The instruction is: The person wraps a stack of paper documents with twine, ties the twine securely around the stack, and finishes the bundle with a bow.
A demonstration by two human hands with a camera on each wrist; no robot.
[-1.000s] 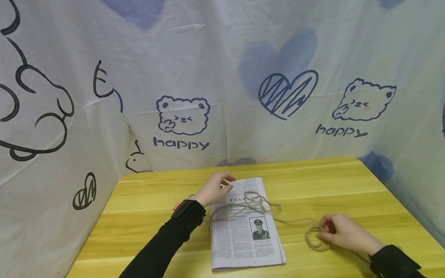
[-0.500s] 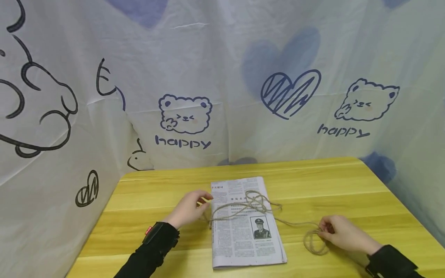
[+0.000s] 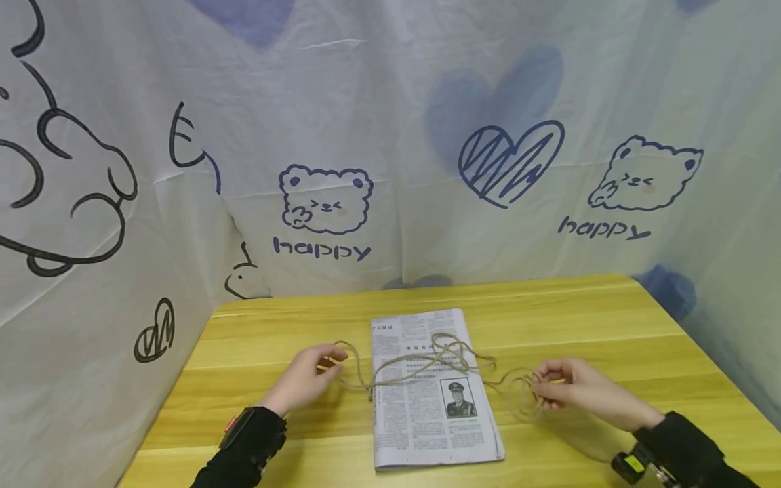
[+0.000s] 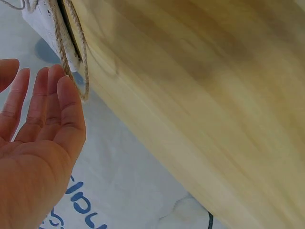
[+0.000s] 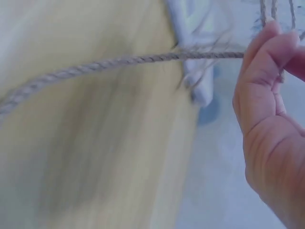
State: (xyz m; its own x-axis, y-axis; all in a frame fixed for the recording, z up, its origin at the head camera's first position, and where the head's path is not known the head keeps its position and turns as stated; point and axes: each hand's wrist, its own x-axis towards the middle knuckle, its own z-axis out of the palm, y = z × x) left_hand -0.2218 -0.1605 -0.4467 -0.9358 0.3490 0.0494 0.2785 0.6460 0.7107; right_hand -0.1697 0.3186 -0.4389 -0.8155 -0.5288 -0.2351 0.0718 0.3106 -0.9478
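A folded newspaper (image 3: pixel 409 434) lies on the table, and a thin twine rope (image 3: pixel 399 357) crosses its upper half in loose loops. Left of the paper, my left hand (image 3: pixel 305 376) hovers beside a rope loop that sticks out past the edge. In the left wrist view its fingers (image 4: pixel 70 107) are extended with the thumb apart, and the rope loop (image 4: pixel 86 62) hangs just behind the fingertips. My right hand (image 3: pixel 586 393) pinches a small blurred rope coil (image 3: pixel 518 407) right of the paper. From that hand, a rope strand (image 5: pixel 143 59) runs across the right wrist view.
The yellow wood-grain table (image 3: pixel 274 318) has its far edge against a pale cloth backdrop (image 3: pixel 390 135) printed with bears and hearts. Cloth also hangs along the left and right sides. A dark wristband (image 3: pixel 677 444) with a small device is on the right wrist.
My left hand has moved from over the newspaper's top left toward the left and nearer me; a rope loop now spreads beside it. My right hand has shifted left, carrying the coil nearer the paper.
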